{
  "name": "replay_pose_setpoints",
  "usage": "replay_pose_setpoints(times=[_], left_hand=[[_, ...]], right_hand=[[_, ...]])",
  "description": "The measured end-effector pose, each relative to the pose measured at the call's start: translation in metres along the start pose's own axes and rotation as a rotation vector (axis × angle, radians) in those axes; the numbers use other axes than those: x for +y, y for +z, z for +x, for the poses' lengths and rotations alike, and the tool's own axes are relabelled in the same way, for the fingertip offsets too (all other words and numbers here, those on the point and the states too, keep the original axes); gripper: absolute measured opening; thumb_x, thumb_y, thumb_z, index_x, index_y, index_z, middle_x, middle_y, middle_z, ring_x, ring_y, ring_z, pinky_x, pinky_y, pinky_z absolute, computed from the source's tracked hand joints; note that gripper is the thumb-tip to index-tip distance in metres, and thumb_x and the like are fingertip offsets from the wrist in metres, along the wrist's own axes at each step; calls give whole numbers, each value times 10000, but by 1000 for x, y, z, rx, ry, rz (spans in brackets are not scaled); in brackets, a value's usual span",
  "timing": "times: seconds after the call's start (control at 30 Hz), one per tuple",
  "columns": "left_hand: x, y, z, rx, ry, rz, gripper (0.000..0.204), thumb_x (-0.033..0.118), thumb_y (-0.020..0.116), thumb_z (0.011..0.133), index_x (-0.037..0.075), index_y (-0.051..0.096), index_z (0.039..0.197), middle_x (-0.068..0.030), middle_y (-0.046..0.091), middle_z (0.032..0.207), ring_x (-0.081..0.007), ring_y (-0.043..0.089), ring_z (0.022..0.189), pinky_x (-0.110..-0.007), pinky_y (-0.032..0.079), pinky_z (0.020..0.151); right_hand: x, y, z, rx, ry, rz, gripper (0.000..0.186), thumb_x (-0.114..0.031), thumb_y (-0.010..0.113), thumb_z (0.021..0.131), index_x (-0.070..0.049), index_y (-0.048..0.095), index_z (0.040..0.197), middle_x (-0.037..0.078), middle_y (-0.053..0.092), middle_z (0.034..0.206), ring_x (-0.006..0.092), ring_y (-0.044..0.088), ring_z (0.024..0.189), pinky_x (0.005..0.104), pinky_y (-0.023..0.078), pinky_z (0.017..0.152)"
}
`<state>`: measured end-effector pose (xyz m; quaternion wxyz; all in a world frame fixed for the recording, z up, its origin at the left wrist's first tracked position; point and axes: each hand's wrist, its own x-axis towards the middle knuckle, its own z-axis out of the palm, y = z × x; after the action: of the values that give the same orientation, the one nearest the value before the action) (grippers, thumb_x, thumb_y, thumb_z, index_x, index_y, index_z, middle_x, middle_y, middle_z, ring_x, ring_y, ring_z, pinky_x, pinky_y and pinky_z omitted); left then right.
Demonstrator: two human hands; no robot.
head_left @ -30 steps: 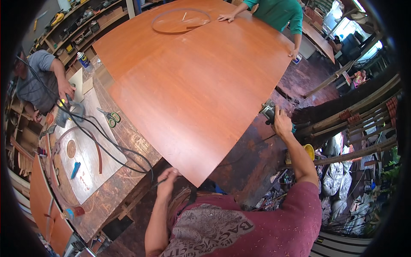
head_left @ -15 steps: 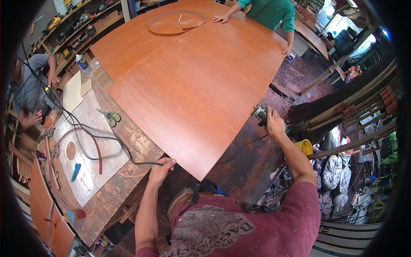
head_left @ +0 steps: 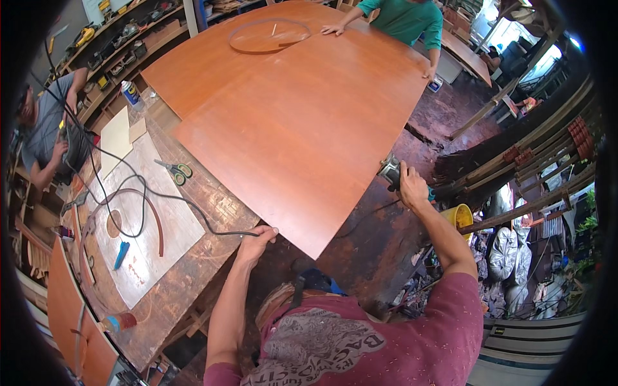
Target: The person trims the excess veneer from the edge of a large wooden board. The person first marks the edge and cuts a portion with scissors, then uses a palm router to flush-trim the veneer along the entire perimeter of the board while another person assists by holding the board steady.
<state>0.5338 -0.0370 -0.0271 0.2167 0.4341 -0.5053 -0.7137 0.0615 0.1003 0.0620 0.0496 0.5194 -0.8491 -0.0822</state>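
Note:
A large reddish-brown wood-look panel (head_left: 283,135) lies in front of me, its near corner overhanging the floor. At its right edge my right hand (head_left: 413,186) is closed round a compact dark power tool, which looks like a trim router (head_left: 390,172). The tool's head touches the panel edge. My left hand (head_left: 259,238) is closed at the near left edge, where a black power cord (head_left: 219,231) runs into it. Its fingertips meet or nearly meet the panel; the palm side is hidden. A thin cord also shows below the panel, leading toward the tool.
A worn workbench (head_left: 222,206) at left bears scissors (head_left: 177,170), a blue-handled tool (head_left: 121,255), a spray can (head_left: 130,91) and brown edging strip (head_left: 158,225). A person in green (head_left: 402,22) rests both hands on the panel's far side. Another person (head_left: 55,122) stands left. A yellow bucket (head_left: 458,217) is at right.
The view has shifted slightly. The cord's loops over the bench have moved, and the person at left has changed arm position. Both my hands keep their holds.

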Motion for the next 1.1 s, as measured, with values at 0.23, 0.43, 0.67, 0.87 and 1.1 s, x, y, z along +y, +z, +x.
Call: replay_pose_setpoints(times=[0.23, 0.43, 0.67, 0.87, 1.1], left_hand=[[10, 8, 12, -41, 4, -9, 210, 256, 754, 928, 94, 708, 802, 41, 632, 776, -67, 480, 730, -232, 351, 683], [-15, -4, 15, -53, -13, 18, 216, 212, 731, 949, 82, 685, 783, -28, 654, 818, -135, 573, 791, -267, 422, 738], [-5, -1, 27, -147, -48, -98, 187, 192, 691, 967, 80, 638, 826, -33, 627, 802, -168, 605, 795, -299, 472, 749], [8, 1, 16, -128, -64, -9, 201, 244, 687, 963, 116, 627, 820, 6, 603, 791, -136, 575, 758, -272, 428, 648], [4, -5, 25, -122, -71, -22, 178, 246, 713, 954, 97, 657, 874, -4, 622, 778, -138, 598, 741, -263, 430, 628]], right_hand=[[2, -1, -25, 64, 37, -12, 651, -115, 619, 902, -37, 364, 1496, 218, 605, 1117, 398, 685, 1005, 482, 605, 795], [-17, 25, -27, 162, -19, 96, 587, -144, 610, 908, -27, 425, 1453, 232, 633, 1075, 394, 707, 920, 493, 595, 756], [-20, 3, -61, 143, -19, 62, 716, -161, 701, 857, -24, 397, 1491, 229, 641, 1100, 377, 712, 916, 449, 609, 757], [-36, 11, -78, 195, -36, 50, 792, -198, 772, 796, -10, 419, 1479, 229, 646, 1085, 369, 718, 895, 474, 605, 711], [-55, 9, -92, 197, -47, 78, 827, -228, 801, 792, 5, 405, 1479, 231, 646, 1081, 373, 719, 916, 453, 608, 732]])
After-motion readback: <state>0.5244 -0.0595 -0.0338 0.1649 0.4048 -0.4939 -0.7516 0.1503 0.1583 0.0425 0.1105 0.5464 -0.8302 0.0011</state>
